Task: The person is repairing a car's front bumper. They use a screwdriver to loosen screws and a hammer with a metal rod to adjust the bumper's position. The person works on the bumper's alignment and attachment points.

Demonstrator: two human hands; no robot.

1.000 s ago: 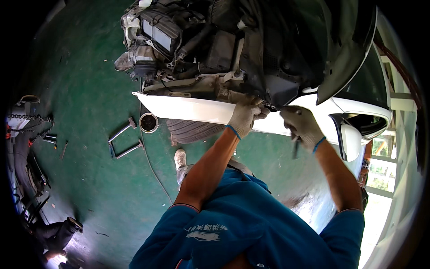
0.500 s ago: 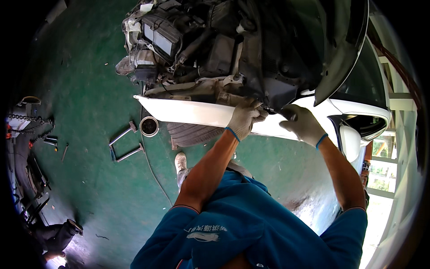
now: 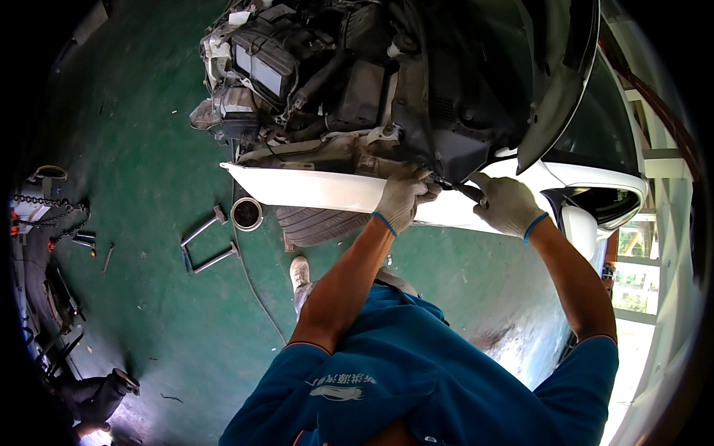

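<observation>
Both my hands wear pale work gloves with blue cuffs. My left hand [image 3: 404, 195] is closed at the upper edge of the white front fender [image 3: 312, 186], its fingers around the head end of a dark ratchet wrench [image 3: 467, 191]. The wrench's handle runs right to my right hand [image 3: 509, 204], which is closed on its end with the thumb on top. My left fingers hide the wrench's head and whatever it sits on. Just beyond the hands lies the black plastic cowl [image 3: 457, 149] of the uncovered engine bay [image 3: 349, 89].
Below the fender is a tyre [image 3: 320, 225]. On the green floor [image 3: 149, 186] stand a round can [image 3: 247, 214] and a hammer [image 3: 204, 225] beside metal bars, with a hose [image 3: 256, 293] nearby. The raised hood [image 3: 561, 89] and side mirror [image 3: 579, 230] are right. Another person's leg [image 3: 97, 394] shows lower left.
My right hand has closed more fully on the handle, which now slants further down to the right. My left hand stays at the fender edge. The whole view has shifted slightly.
</observation>
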